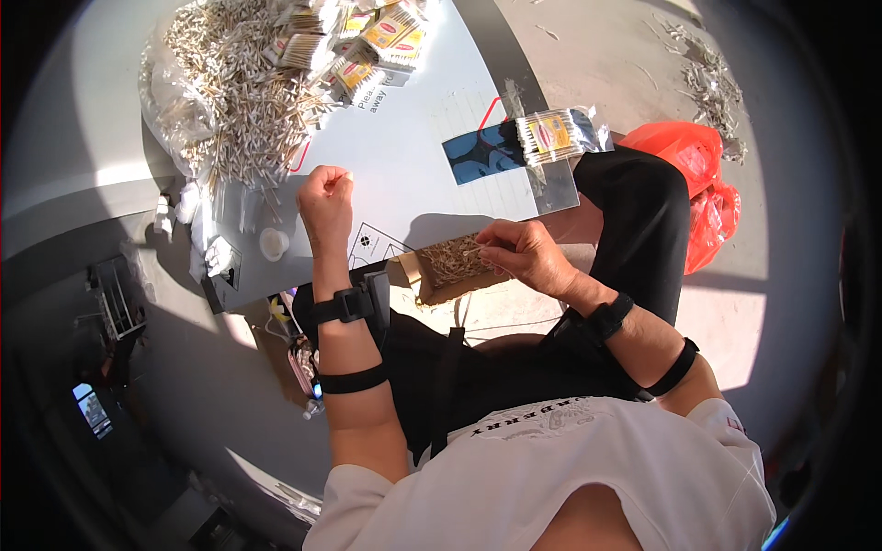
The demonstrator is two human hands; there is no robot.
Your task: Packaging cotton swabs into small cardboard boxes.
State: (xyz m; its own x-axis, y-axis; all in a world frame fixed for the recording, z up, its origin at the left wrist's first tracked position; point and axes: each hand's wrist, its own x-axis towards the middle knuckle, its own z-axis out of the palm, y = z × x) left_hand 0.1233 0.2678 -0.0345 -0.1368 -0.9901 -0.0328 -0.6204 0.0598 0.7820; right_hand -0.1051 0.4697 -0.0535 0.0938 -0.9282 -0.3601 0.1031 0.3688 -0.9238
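Observation:
Over the near edge of the grey table, my right hand (528,253) is closed in a pinch, with a thin pale cotton swab (497,270) partly showing at the fingertips. Just below it is an open cardboard box (418,277) holding many loose swabs (455,261). My left hand (325,207) is raised above the table, its fingers curled together; what they hold, if anything, is hidden. Beyond it spreads a large heap of loose cotton swabs (243,92), partly on clear plastic. Several filled packs with yellow labels (390,32) lie at the heap's right.
One filled swab pack (551,134) rests at the table's right edge beside a dark blue printed sheet (482,153). A small white cup (274,243) and crumpled white tissue (219,256) are near the left corner. A red plastic bag (680,151) lies beyond my right knee.

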